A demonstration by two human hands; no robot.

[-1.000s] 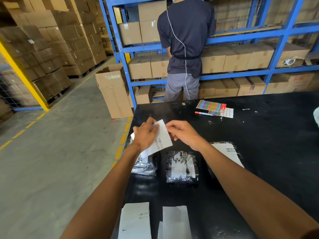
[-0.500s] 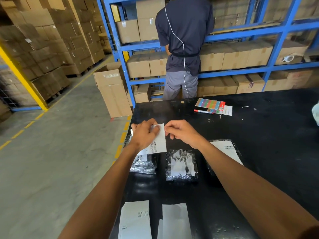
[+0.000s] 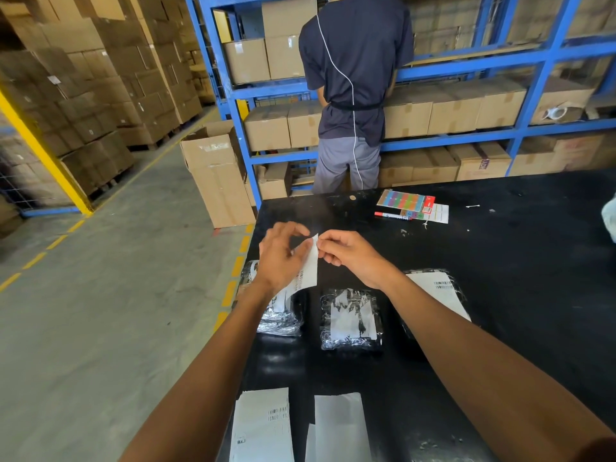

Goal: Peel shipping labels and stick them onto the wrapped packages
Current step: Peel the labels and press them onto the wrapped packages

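I hold a white shipping label (image 3: pixel 308 270) in the air above the black table (image 3: pixel 500 261). My left hand (image 3: pixel 280 258) grips its left side, and my right hand (image 3: pixel 350 255) pinches its top right corner. Three packages wrapped in shiny film lie in a row below. The left package (image 3: pixel 280 320) is partly hidden by my left wrist. The middle package (image 3: pixel 350 320) shows a white patch. The right package (image 3: pixel 436 291) carries a stuck label with a barcode. Two more label sheets, one printed (image 3: pixel 263 425) and one blank-side-up (image 3: pixel 338 425), lie at the near edge.
A colourful sticker pack (image 3: pixel 405 200) and a red marker (image 3: pixel 391 215) lie at the far side of the table. A person (image 3: pixel 353 78) stands with their back to me at blue shelving (image 3: pixel 466 65) full of cartons. An open carton (image 3: pixel 216 175) stands on the floor, left.
The label has turned from lying broad and tilted between my hands to standing more upright and narrow. My right fingers have closed in on its top corner, next to the left hand.
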